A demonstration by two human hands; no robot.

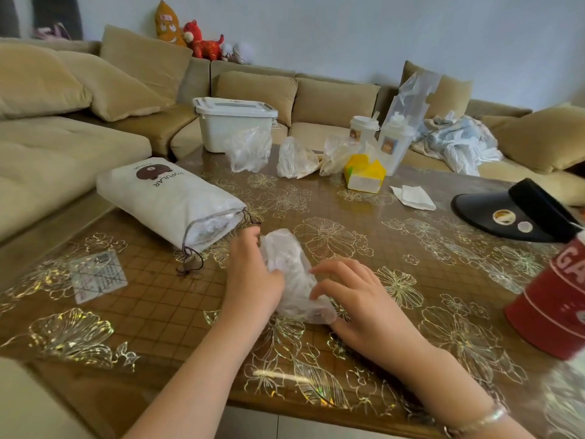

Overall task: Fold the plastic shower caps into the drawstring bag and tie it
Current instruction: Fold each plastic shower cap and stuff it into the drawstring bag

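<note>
Cap: our crumpled clear plastic shower cap [292, 274] lies near on the brown floral table [411, 248]
Left hand [253, 277]: we grip its left edge
Right hand [357, 308]: our curled fingers press its right side
Bag: white drawstring bag [167, 201], mouth open, just left of the cap

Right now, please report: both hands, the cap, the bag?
Left hand and right hand hold the crumpled clear plastic shower cap on the table. White drawstring bag lies open-mouthed, untied. Nothing between them.
</note>
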